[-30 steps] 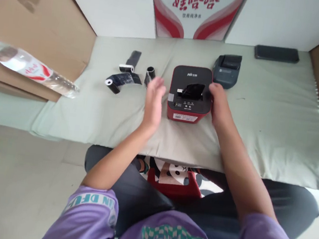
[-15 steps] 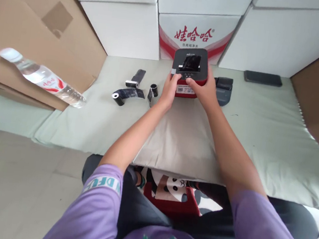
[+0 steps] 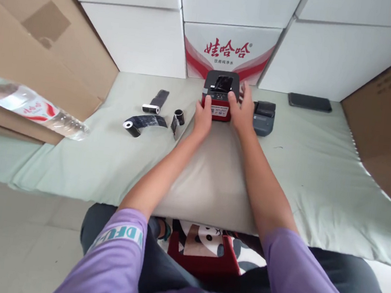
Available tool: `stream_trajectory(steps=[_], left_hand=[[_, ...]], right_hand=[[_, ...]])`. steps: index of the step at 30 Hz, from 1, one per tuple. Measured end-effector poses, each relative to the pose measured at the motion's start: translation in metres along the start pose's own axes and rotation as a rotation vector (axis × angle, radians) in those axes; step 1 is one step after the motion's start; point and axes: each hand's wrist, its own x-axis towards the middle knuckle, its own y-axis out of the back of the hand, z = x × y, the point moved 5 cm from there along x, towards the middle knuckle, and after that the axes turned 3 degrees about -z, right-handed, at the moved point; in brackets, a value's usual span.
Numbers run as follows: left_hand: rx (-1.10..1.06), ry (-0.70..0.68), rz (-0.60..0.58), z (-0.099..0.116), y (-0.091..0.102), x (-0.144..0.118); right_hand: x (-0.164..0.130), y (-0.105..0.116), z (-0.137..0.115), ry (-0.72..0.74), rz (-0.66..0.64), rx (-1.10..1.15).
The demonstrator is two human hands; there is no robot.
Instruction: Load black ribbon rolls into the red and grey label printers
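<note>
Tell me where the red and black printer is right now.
In the head view, the red and black printer sits at the far middle of the green mat, between both hands, just before the red-and-white carton, with the grey printer to its right.

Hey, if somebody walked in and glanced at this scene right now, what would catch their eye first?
Probably the red and black printer at the far middle of the green cloth, with the left hand and right hand on either side of it. Right behind it stands a white box with red Chinese lettering. At the left edge, a clear water bottle lies against brown cardboard.
</note>
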Motion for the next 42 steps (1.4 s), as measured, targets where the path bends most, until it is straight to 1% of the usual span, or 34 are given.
stream_trajectory(steps=[1,2,4,6,7,8,10,11,13,15,18,21,23,25,28,30,32,35,37,39,42], left_hand=[[0.018,0.066,0.029,0.003,0.002,-0.019],[0.027,0.098,0.021,0.008,0.003,-0.041],[0.036,0.139,-0.059,0.014,0.007,-0.089],[0.06,0.17,-0.141,0.013,0.014,-0.137],[0.08,0.159,-0.165,0.01,0.02,-0.156],[0.103,0.134,-0.189,0.007,0.027,-0.172],[0.128,0.107,-0.186,-0.002,0.04,-0.192],[0.138,0.092,-0.193,-0.006,0.044,-0.197],[0.155,0.076,-0.221,-0.011,0.049,-0.197],[0.165,0.083,-0.228,-0.013,0.049,-0.193],[0.186,0.092,-0.224,-0.01,0.047,-0.187],[0.217,0.085,-0.237,-0.004,0.044,-0.187],[0.233,0.087,-0.23,-0.002,0.043,-0.187],[0.256,0.069,-0.218,-0.001,0.044,-0.187],[0.308,-0.026,-0.185,0.001,0.047,-0.186],[0.341,-0.086,-0.192,0.003,0.047,-0.186],[0.351,-0.102,-0.229,0.002,0.047,-0.185],[0.329,-0.072,-0.267,0.002,0.046,-0.186],[0.314,-0.04,-0.258,0.002,0.047,-0.186],[0.297,-0.014,-0.24,0.003,0.048,-0.187],[0.273,0.001,-0.235,0.005,0.049,-0.188]], right_hand=[[-0.002,0.012,-0.004,0.011,0.04,-0.054],[-0.005,0.025,-0.006,0.019,0.089,-0.11],[-0.011,0.051,-0.004,0.004,0.211,-0.209],[-0.017,0.07,0.008,-0.085,0.32,-0.276],[-0.021,0.075,0.016,-0.153,0.341,-0.302],[-0.024,0.077,0.025,-0.225,0.334,-0.326],[-0.03,0.075,0.038,-0.343,0.264,-0.359],[-0.034,0.072,0.041,-0.377,0.229,-0.366],[-0.043,0.069,0.042,-0.414,0.188,-0.374],[-0.052,0.068,0.037,-0.445,0.164,-0.402],[-0.066,0.071,0.023,-0.461,0.132,-0.446],[-0.088,0.071,0.003,-0.383,0.144,-0.39],[-0.11,0.066,-0.014,-0.301,0.148,-0.332],[-0.138,0.055,-0.033,-0.227,0.124,-0.305],[-0.18,0.035,-0.06,-0.176,0.067,-0.324],[-0.199,0.024,-0.074,-0.155,0.039,-0.347],[-0.21,0.017,-0.083,-0.149,0.035,-0.377],[-0.215,0.012,-0.089,-0.136,0.057,-0.413],[-0.217,0.01,-0.09,-0.104,0.048,-0.416],[-0.219,0.01,-0.088,-0.068,0.003,-0.396],[-0.226,0.015,-0.08,-0.039,-0.104,-0.352]])
